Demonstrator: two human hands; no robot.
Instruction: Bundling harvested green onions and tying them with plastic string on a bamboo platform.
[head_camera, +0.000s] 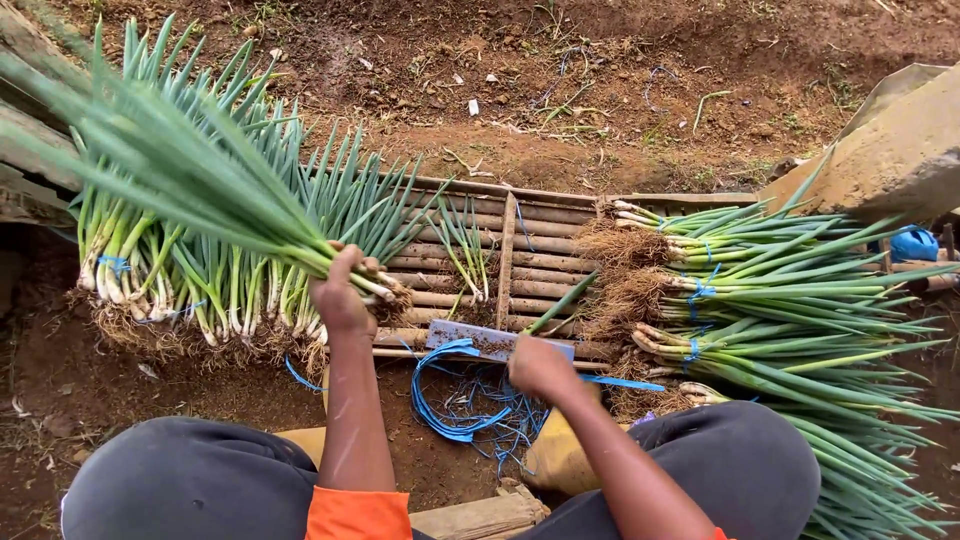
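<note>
My left hand (340, 295) grips a bundle of green onions (200, 190) near its white root end, with the long green leaves pointing up and to the left. My right hand (540, 367) is closed on a blue plastic strap (620, 382) that sticks out to the right. It hovers over a tangle of loose blue straps (460, 405) on the ground between my knees. A flat grey-blue blade-like tool (490, 340) lies on the bamboo slat rack (540, 225) just above my right hand.
Tied onion bundles (190, 290) lie in a row at the left, roots toward me. More bundles bound with blue straps (760, 290) are stacked at the right. Bare brown soil (560, 90) lies beyond. A muddy slab (900, 150) stands at the upper right.
</note>
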